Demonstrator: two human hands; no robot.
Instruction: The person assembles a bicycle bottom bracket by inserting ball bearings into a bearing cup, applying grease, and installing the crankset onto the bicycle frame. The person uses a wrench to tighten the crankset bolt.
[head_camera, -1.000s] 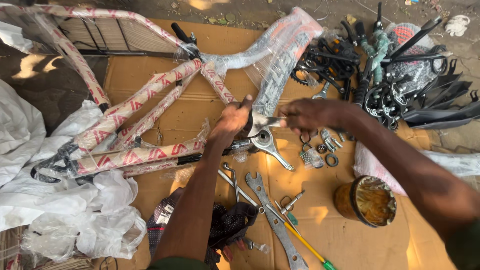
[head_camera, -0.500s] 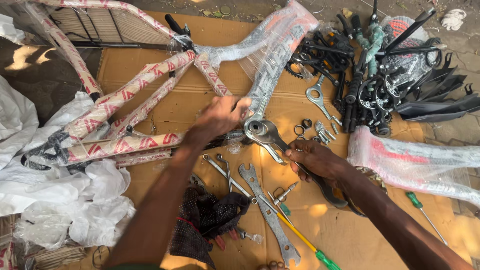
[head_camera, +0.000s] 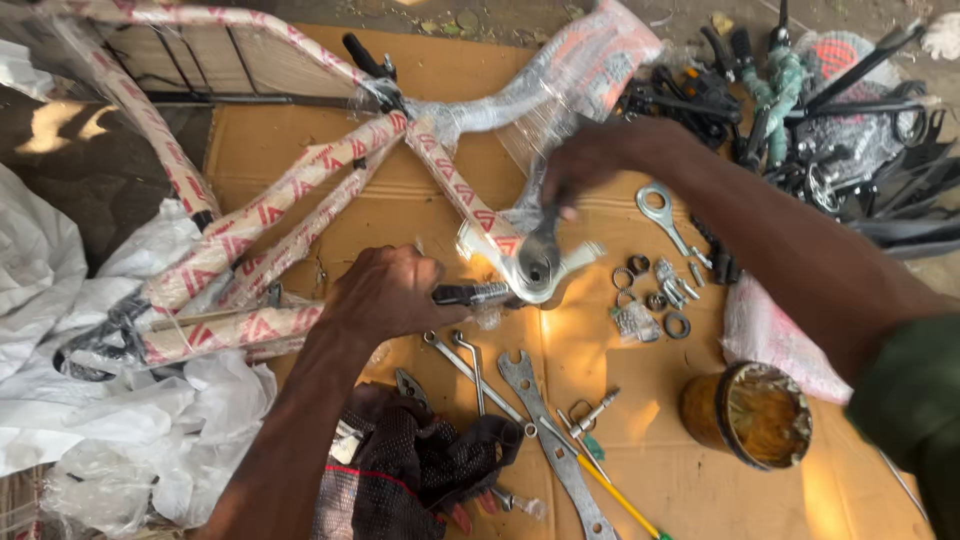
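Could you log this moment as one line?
left hand: grips pedal | right hand: holds spanner on crank | bicycle frame: on cardboard

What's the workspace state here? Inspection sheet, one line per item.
Surface: flattened cardboard on the ground, sunlit patches.
Job's things: wrapped bicycle frame; silver crank arm at its bottom bracket.
Clutter: flat wrenches, screwdriver, loose rings and bolts, grease tin, dark rag, plastic sheeting.
Grippers: left hand grips the frame's lower end by the bracket; right hand holds a tool on the crank.
Cables: nothing seen.
Surroundings: heap of black bike parts, bare dirt beyond.
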